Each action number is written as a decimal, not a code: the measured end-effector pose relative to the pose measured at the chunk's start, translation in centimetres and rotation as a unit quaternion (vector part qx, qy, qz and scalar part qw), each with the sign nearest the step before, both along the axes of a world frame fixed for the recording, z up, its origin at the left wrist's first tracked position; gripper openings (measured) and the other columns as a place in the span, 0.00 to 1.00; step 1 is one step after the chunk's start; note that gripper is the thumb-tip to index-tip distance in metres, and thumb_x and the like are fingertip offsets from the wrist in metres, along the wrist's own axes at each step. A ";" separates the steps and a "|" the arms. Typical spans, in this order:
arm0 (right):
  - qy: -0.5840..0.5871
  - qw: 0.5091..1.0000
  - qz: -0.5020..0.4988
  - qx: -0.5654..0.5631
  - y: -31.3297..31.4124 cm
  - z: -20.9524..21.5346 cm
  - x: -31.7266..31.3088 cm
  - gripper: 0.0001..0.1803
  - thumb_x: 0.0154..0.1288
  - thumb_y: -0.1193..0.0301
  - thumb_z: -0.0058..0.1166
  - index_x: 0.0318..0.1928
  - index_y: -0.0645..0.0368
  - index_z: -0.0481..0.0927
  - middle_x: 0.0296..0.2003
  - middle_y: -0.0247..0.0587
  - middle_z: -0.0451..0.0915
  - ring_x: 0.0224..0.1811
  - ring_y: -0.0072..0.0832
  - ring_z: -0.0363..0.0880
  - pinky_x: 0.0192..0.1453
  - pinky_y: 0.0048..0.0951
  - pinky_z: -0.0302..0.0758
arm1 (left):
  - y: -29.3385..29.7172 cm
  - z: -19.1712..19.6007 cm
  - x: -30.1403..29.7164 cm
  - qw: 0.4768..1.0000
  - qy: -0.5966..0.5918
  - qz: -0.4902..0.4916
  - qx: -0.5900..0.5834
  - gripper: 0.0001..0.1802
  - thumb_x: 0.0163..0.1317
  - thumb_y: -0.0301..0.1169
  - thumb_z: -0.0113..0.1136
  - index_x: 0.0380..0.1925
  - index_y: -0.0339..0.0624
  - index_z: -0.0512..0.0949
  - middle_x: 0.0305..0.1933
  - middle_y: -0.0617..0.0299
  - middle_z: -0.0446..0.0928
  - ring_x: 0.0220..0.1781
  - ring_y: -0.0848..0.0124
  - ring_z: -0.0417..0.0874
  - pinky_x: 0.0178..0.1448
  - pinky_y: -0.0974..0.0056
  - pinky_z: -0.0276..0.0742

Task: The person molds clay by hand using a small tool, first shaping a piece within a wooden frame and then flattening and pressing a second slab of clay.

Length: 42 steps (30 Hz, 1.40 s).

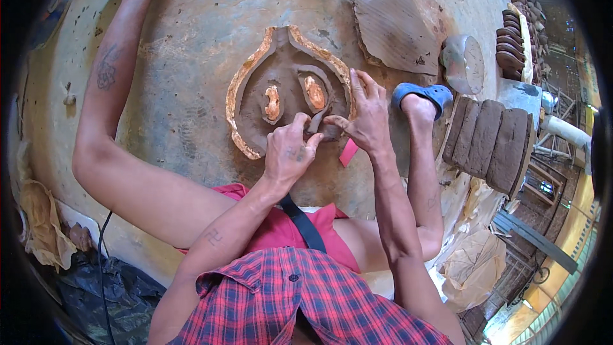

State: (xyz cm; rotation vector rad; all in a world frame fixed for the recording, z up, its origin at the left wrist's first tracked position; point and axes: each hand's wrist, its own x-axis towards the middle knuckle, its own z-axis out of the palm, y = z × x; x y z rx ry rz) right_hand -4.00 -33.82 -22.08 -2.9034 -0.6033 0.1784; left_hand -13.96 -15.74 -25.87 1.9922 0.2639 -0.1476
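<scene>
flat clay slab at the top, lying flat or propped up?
Lying flat. The grey clay slab rests with its whole face on the round work surface, edges down, nothing under it. Neither hand touches it.

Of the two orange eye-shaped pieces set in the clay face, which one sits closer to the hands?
The orange piece on the right: it lies just above the right hand, while the other orange piece sits farther left, away from both hands.

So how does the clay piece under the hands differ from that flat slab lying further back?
The clay relief has raised ridges, an orange-edged pointed outline and two orange ovals; the flat clay slab is plain, with only fine lines across it. The left hand and right hand both touch the relief's lower part, while the slab lies untouched. The relief looks larger. Both are grey-brown clay lying on the floor.
</scene>
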 end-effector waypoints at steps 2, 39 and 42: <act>0.005 1.000 0.017 0.002 0.6 -0.2 0.5 0.70 0.38 0.40 0.80 0.81 0.53 0.63 0.74 0.48 0.67 0.72 0.52 0.67 0.75 0.52 0.69 | 0.3 -0.5 -0.1 1.000 -0.013 0.014 -0.010 0.16 0.61 0.33 0.76 0.44 0.38 0.83 0.35 0.45 0.88 0.33 0.55 0.92 0.40 0.52 0.86; -0.028 0.982 -0.174 0.063 6.8 -4.0 -1.7 0.71 0.39 0.44 0.83 0.82 0.48 0.58 0.76 0.47 0.63 0.77 0.53 0.63 0.74 0.62 0.67 | 7.2 -0.8 6.7 0.984 -0.174 0.016 0.034 0.13 0.60 0.20 0.65 0.45 0.37 0.88 0.43 0.47 0.87 0.42 0.50 0.90 0.49 0.54 0.85; -0.013 0.982 -0.175 0.066 7.1 -3.8 -1.4 0.71 0.38 0.43 0.84 0.82 0.49 0.59 0.76 0.47 0.62 0.77 0.53 0.62 0.75 0.64 0.63 | 9.5 -0.3 7.2 0.975 -0.202 0.063 0.068 0.11 0.65 0.20 0.64 0.45 0.37 0.89 0.42 0.48 0.88 0.39 0.56 0.91 0.45 0.58 0.86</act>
